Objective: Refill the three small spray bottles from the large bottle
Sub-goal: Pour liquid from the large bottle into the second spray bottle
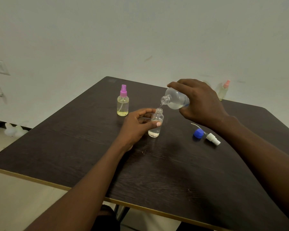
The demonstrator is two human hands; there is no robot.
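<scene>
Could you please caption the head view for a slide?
Right hand pours from the large bottle into an uncapped small bottle the left hand holds.

The wooden table top shows dark brown grain. The purple-pumped clear plastic spray bottle holds pale yellow liquid; the round plastic cap is blue.

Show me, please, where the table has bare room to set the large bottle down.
The near half of the table, between the forearms, is bare; so is the left part before the purple-capped bottle. It is crowded around the open small bottle and by the blue cap and white sprayer.
</scene>
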